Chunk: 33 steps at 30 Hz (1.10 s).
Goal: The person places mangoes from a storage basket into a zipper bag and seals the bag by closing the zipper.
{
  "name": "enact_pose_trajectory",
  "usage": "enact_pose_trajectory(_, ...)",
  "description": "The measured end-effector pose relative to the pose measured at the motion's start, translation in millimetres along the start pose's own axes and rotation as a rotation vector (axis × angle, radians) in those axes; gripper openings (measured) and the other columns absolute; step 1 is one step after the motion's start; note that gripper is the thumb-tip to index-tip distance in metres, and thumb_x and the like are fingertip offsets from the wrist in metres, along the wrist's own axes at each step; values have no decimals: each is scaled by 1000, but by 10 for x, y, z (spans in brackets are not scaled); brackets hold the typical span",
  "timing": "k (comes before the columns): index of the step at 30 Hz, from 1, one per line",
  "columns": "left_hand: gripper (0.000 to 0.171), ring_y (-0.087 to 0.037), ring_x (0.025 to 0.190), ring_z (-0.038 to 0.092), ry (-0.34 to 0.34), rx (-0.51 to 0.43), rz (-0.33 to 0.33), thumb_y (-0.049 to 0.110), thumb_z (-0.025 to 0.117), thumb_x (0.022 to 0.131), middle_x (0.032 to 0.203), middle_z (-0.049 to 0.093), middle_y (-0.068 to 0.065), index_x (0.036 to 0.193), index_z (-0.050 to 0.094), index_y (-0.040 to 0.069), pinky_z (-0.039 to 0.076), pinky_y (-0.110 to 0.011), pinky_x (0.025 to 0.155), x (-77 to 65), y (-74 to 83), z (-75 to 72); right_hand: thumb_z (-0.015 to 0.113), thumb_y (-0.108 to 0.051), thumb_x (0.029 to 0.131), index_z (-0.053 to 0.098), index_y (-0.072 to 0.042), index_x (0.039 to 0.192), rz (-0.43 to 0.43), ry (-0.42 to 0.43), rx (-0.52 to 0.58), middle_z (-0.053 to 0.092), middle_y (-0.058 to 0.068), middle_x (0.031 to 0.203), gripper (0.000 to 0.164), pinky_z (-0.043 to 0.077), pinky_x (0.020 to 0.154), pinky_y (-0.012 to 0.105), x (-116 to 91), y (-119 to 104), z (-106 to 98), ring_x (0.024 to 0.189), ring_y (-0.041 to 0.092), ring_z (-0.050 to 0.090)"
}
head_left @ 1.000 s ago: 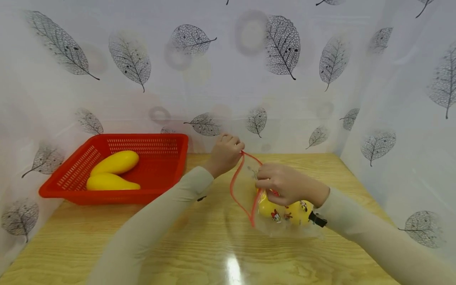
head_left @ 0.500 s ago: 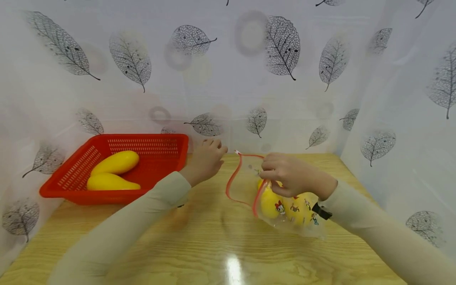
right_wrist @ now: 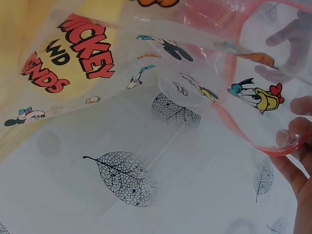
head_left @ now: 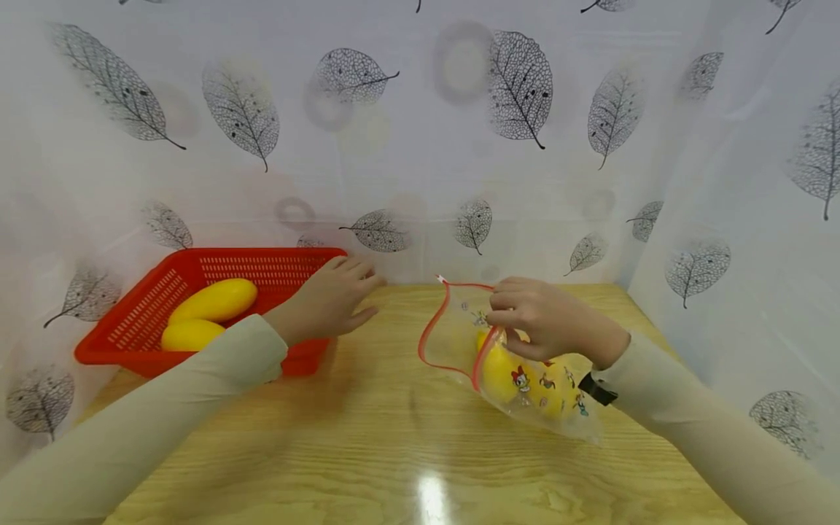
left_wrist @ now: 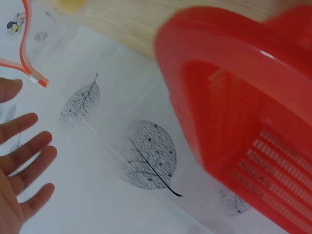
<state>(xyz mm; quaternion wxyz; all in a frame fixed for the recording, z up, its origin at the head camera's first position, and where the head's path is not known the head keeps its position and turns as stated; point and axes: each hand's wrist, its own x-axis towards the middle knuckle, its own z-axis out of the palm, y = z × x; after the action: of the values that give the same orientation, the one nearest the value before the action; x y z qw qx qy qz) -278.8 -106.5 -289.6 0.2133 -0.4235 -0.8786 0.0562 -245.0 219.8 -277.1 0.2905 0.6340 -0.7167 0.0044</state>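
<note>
Draws left hand (head_left: 326, 302), empty and loose-fingered, from clear bag (head_left: 534, 401) at right toward red basket (head_left: 289, 264) with two yellow fruits (head_left: 219, 297); pinches red rim (head_left: 486, 351) with right hand (head_left: 550, 319) alone, leaving bag gaping, with yellow shapes (head_left: 500, 375) inside

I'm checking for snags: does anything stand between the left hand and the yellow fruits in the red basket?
Only the right-hand rim of the red basket, by the left hand; whether the hand clears it is unclear. The basket's top is open above the yellow fruits.
</note>
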Motion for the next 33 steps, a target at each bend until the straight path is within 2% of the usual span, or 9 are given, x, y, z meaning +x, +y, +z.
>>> enact_pose_trajectory(4, 44, -30, 102, 58, -22, 1, 48, 33, 70, 82, 107, 61, -10, 117, 60, 9, 45, -45, 97, -101, -119, -10, 47, -9, 68, 53, -12, 73, -4, 7, -7, 37, -1, 64, 9, 29, 62, 26, 3, -5, 5, 61, 11, 31)
enact_pose_trajectory(7, 43, -30, 101, 58, -37, 0, 48, 32, 70, 81, 108, 62, -11, 116, 60, 9, 44, -46, 97, -157, -225, -14, 45, -9, 70, 53, -12, 72, -1, 6, -11, 38, -1, 64, 8, 29, 62, 26, 7, -7, 7, 61, 11, 30)
enact_pose_trajectory(12, 42, -32, 103, 58, -61, -3, 6, 31, 69, 82, 109, 62, -13, 116, 61, 7, 44, -49, 97, -229, -423, -11, 42, -10, 75, 52, -13, 71, 4, -2, -12, 37, -2, 64, 10, 28, 63, 26, 8, -10, 8, 61, 11, 29)
enact_pose_trajectory(18, 49, -34, 111, 56, -107, -19, -31, 33, 70, 81, 116, 61, -13, 121, 58, 8, 39, -52, 103, -275, -596, 11, 46, -9, 70, 53, -12, 73, 6, 7, -5, 38, -1, 64, 9, 30, 62, 27, 2, -1, 13, 61, 11, 31)
enact_pose_trajectory(23, 52, -35, 114, 55, -142, -51, -94, 32, 72, 80, 119, 60, -14, 124, 56, 10, 36, -54, 105, -315, -714, 15, 47, -8, 68, 54, -12, 74, 10, 12, -1, 38, -1, 64, 10, 31, 63, 27, 0, 1, 17, 62, 11, 32)
enact_pose_trajectory(29, 50, -38, 117, 52, -180, -82, -138, 29, 69, 83, 125, 58, -18, 125, 55, 7, 36, -56, 103, -383, -884, 33, 47, -9, 68, 54, -12, 73, 13, 13, 2, 38, -2, 64, 9, 33, 63, 27, -1, -4, 15, 61, 11, 32)
enact_pose_trajectory(33, 49, -38, 110, 56, -197, -88, -165, 29, 67, 83, 121, 59, -18, 124, 54, 6, 40, -56, 99, -439, -1011, 40, 47, -9, 68, 53, -12, 72, 16, 14, 0, 38, -1, 63, 7, 33, 63, 27, -9, -2, 23, 61, 12, 32)
